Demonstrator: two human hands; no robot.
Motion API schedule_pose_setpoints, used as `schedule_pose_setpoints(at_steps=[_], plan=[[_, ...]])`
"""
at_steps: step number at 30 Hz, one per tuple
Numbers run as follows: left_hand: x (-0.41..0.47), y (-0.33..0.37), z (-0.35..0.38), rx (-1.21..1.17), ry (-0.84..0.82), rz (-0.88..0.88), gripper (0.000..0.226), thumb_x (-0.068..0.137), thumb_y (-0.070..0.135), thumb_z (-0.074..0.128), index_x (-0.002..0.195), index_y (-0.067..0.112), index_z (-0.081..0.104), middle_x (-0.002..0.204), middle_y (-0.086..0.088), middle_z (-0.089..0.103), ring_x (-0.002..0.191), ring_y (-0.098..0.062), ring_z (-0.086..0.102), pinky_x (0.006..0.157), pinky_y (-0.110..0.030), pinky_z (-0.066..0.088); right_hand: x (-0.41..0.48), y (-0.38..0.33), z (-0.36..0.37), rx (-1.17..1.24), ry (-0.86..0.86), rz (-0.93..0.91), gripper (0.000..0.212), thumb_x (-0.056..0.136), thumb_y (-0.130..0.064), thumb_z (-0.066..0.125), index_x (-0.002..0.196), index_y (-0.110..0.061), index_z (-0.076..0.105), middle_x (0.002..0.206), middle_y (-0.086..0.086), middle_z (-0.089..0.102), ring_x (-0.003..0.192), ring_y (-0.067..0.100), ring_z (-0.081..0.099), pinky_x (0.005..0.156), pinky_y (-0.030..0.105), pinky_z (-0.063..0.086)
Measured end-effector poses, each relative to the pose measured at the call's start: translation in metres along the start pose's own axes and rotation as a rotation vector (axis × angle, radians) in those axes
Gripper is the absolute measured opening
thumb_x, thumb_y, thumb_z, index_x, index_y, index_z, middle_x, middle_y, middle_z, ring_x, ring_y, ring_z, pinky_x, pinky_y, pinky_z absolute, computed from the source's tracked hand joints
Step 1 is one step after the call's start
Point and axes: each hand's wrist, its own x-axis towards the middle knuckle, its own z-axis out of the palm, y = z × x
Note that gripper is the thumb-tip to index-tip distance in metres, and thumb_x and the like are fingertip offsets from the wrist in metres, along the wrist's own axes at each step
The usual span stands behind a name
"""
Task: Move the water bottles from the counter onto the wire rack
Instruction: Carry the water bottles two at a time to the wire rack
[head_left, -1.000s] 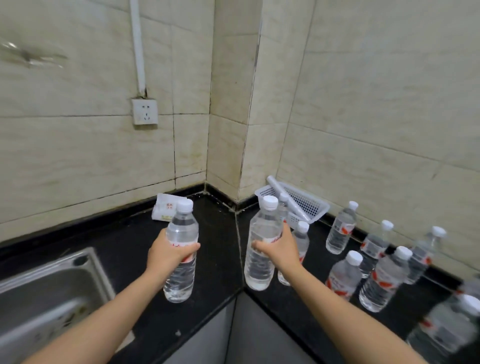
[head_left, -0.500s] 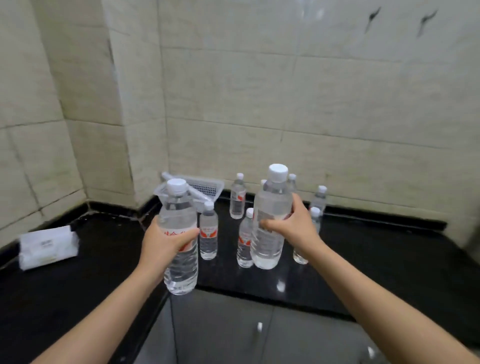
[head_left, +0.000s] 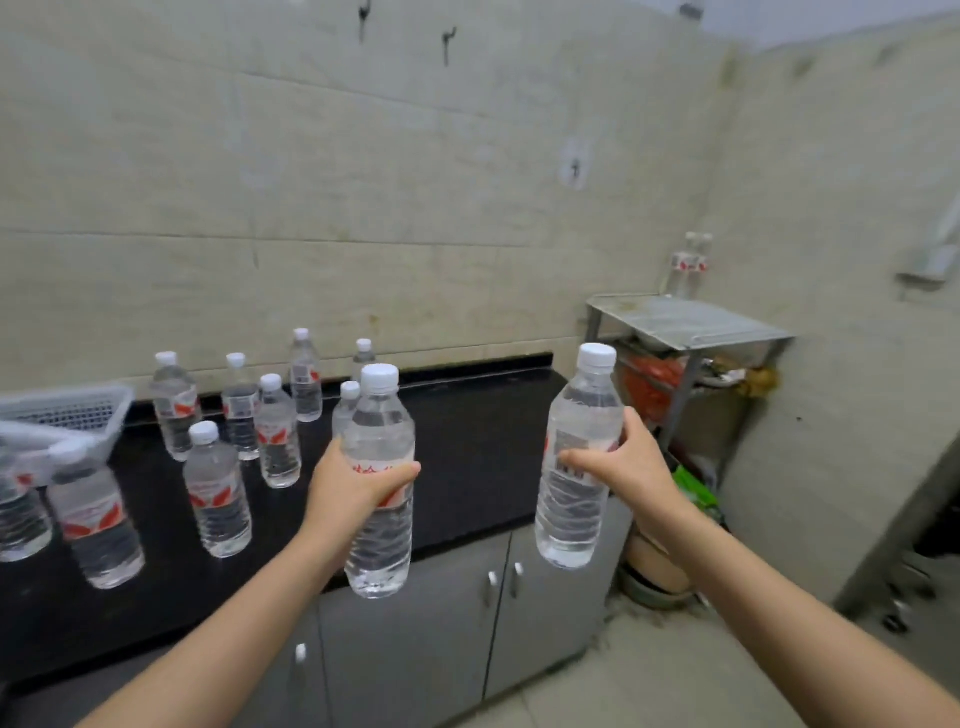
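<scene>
My left hand (head_left: 349, 488) grips a clear water bottle (head_left: 379, 535) with a white cap, held upright in front of the counter's edge. My right hand (head_left: 623, 467) grips a second clear bottle (head_left: 574, 415), upright and off the counter, over the cabinet doors. Several more bottles (head_left: 218, 499) with red-and-white labels stand on the black counter (head_left: 478, 441) at the left. The metal wire rack (head_left: 685, 319) stands at the right past the counter's end, with two bottles (head_left: 688, 262) at the back of its top shelf.
A white plastic basket (head_left: 78, 410) sits on the counter at far left. Grey cabinet doors (head_left: 441, 623) run below the counter. The rack's lower shelf holds red and orange items (head_left: 654, 384). A green bag (head_left: 696, 493) and a basin (head_left: 654, 571) lie on the floor beside it.
The view has swung right, away from the corner, bringing the rack into sight. Both hands have carried their bottles rightward, the right one past the counter's front edge.
</scene>
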Motion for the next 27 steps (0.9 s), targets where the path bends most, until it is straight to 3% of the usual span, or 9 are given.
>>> schedule_pose_setpoints(at_steps=[3,5,11,20,27], plan=[[0.017,0.014,0.07,-0.016,-0.105,0.041,0.053,0.062,0.018,0.082,0.109,0.017,0.058,0.101,-0.002,0.068,0.095,-0.019,0.064,0.08,-0.032,0.049,0.014,0.017,-0.06,0.013,0.106,-0.008,0.054,0.067,-0.006,0.077,0.106,-0.021,0.043,0.092,-0.011,0.054,0.083,0.001,0.054,0.067,0.017,0.042],[0.027,0.023,0.12,-0.027,-0.145,0.068,0.059,0.059,0.021,0.083,0.111,0.018,0.057,0.103,-0.003,0.068,0.096,-0.019,0.064,0.084,-0.035,0.05,0.027,0.031,-0.099,0.015,0.152,-0.002,0.055,0.067,-0.005,0.078,0.108,-0.019,0.044,0.093,-0.01,0.055,0.083,0.001,0.054,0.067,0.017,0.043],[0.05,0.031,0.262,-0.1,-0.242,0.068,0.057,0.059,0.02,0.082,0.11,0.017,0.058,0.104,-0.006,0.068,0.097,-0.024,0.065,0.092,-0.048,0.051,0.069,0.073,-0.207,-0.026,0.256,0.021,0.057,0.064,-0.004,0.079,0.108,-0.019,0.046,0.105,0.001,0.059,0.095,0.016,0.058,0.086,0.035,0.047],[0.087,0.046,0.4,-0.111,-0.32,0.059,0.074,0.038,0.041,0.077,0.106,0.018,0.06,0.1,-0.005,0.07,0.093,-0.022,0.067,0.089,-0.047,0.053,0.14,0.119,-0.297,0.038,0.369,0.048,0.049,0.068,0.002,0.074,0.104,-0.016,0.046,0.092,-0.004,0.057,0.08,0.005,0.055,0.068,0.022,0.045],[0.175,0.061,0.48,-0.137,-0.358,0.149,0.074,0.038,0.044,0.075,0.105,0.017,0.061,0.1,-0.004,0.071,0.093,-0.021,0.067,0.089,-0.047,0.053,0.232,0.146,-0.321,0.017,0.379,0.034,0.05,0.067,0.004,0.074,0.101,-0.02,0.047,0.092,-0.006,0.058,0.081,0.004,0.056,0.066,0.019,0.044]])
